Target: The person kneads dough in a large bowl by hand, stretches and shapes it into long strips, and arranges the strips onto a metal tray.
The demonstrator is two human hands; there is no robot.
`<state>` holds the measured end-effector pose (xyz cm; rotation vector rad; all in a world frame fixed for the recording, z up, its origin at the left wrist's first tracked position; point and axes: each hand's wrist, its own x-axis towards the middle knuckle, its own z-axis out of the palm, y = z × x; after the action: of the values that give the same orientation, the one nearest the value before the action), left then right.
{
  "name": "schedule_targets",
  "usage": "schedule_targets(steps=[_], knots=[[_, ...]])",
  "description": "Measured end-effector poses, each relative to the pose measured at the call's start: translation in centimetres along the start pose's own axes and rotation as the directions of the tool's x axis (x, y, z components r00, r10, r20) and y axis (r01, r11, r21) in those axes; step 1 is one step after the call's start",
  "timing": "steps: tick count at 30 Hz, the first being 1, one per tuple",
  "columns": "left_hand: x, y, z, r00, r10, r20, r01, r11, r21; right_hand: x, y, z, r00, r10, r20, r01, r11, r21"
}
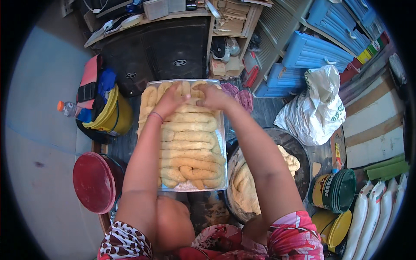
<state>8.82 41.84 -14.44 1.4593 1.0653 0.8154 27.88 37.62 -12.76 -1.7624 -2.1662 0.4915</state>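
Just right of the tray's near right corner, a dark round basin holds a large pale dough mass, partly covered by the right forearm. Left of the tray's near left corner stands a bucket with a dark red lid. Dough ropes fill the metal tray; by its near edge one loops back on itself, and farther up they lie mostly crosswise, touching side by side. At the far edge, the ropes run lengthwise. There the left hand and right hand rest on dough, partly open with fingers bent, the right thumb apart from its forefinger; I cannot tell whether either grips a rope. Beyond the far edge stands a black cabinet.
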Motion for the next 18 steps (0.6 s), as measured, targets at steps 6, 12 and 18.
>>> schedule_targets(steps=[6,12,18], knots=[[1.0,-2.6,0.6,0.955,0.271,0.124,-0.259,0.552,0.792,-5.7,5.8,5.7,0.934,0.008,-0.358,0.068,0.977,0.2],[-2.1,1.9,4.3,0.903,0.364,0.228,-0.376,0.411,0.831,-25.4,18.0,4.4,0.978,0.206,-0.014,-0.204,0.976,0.079],[-7.8,6.4,17.5,0.604,0.393,0.694,-0.792,0.395,0.466,-42.3,26.3,10.2,0.393,0.91,-0.133,-0.909,0.406,0.089]])
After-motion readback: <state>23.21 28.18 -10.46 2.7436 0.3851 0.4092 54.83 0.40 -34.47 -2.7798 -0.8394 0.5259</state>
